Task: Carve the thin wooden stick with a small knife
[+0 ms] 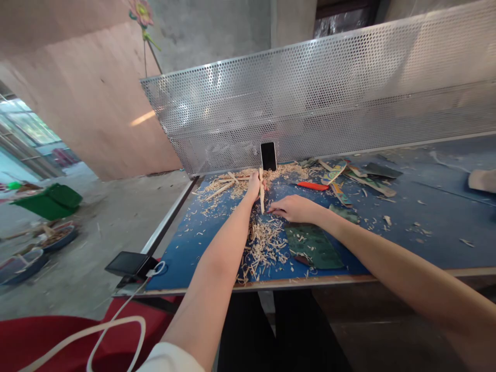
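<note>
My left hand [254, 187] is closed around a pale, narrow wooden stick [262, 199], held nearly upright with its lower end towards me. Close to that lower end is my right hand [293, 208], its fingers closed on a small carving knife [269, 211]. Most of the knife is hidden by the fingers; only a thin dark-red part shows beside the stick. Curly wood shavings [267, 243] lie heaped below both hands on the blue tabletop [186, 258]. A dark green sandpaper sheet [313, 248] lies under my right wrist, sprinkled with shavings.
A phone [268, 156] leans at the back against a perforated metal panel [240, 108]. Right of my hands lie an orange-handled cutter [313, 186] and patterned strips [341, 194]. A black device [130, 264] with a white cable sits at the front left corner.
</note>
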Motion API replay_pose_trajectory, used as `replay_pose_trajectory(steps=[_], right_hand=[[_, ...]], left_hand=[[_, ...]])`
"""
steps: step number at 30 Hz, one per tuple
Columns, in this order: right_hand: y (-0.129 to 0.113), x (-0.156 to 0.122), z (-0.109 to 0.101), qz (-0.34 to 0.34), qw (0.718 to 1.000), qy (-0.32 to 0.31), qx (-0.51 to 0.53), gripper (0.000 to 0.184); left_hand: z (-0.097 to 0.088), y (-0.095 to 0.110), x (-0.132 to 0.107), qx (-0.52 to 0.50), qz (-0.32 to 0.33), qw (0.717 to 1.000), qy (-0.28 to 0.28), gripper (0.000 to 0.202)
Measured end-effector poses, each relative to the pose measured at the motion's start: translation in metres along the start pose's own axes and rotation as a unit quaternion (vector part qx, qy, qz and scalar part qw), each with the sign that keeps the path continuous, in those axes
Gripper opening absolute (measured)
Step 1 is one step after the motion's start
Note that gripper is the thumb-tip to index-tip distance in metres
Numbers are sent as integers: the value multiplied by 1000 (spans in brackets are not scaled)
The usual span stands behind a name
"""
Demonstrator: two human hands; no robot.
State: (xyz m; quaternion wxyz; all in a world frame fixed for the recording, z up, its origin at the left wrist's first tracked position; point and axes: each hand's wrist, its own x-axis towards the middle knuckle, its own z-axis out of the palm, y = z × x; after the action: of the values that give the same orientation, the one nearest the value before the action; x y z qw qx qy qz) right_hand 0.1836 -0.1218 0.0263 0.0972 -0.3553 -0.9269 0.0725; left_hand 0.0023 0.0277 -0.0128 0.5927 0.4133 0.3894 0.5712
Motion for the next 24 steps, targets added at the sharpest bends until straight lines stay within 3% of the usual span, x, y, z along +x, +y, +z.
replay_pose_trajectory(steps=[19, 24], right_hand=[[0, 2, 2, -3, 1000, 1, -12, 31], [1, 2, 5, -15, 1000, -3, -15, 33]], left_hand=[[2, 5, -5, 1, 4, 1000, -9, 28], [2, 4, -6, -12, -18, 1000, 15, 37]])
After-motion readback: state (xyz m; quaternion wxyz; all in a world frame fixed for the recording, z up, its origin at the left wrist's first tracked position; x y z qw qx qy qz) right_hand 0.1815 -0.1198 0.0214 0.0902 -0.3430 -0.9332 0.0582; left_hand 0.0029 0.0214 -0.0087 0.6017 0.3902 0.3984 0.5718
